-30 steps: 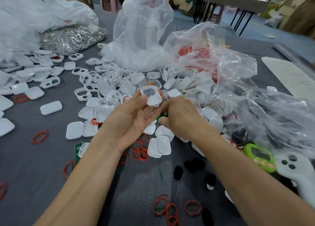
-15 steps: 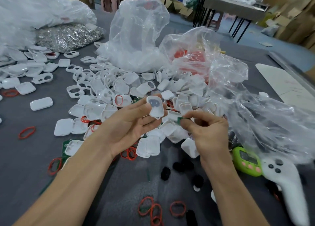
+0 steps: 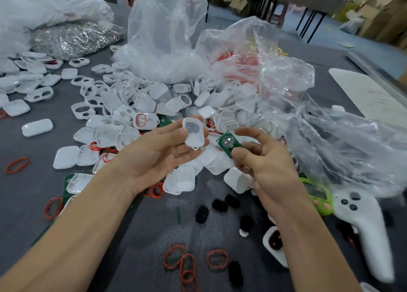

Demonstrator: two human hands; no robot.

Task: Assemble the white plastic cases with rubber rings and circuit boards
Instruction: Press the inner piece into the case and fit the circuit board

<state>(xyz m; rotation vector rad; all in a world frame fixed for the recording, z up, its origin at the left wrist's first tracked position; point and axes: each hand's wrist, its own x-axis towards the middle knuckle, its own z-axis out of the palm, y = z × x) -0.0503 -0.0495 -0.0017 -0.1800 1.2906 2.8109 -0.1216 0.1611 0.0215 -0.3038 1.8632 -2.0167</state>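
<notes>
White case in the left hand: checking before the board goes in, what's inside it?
Inside the white case, a dark grey patch fills the upper half; no red ring shows. The thumb of the left hand covers its left edge.

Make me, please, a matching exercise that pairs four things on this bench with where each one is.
Things:
1. white case half
2. green circuit board
3. red rubber rings
4. white controller

Places:
A. loose on the grey table, nearest the camera
B. pinched in the right hand
C. beside the green timer, far right
D. held by the left hand

Pairs: 1-D, 2-B, 3-A, 4-C.
</notes>
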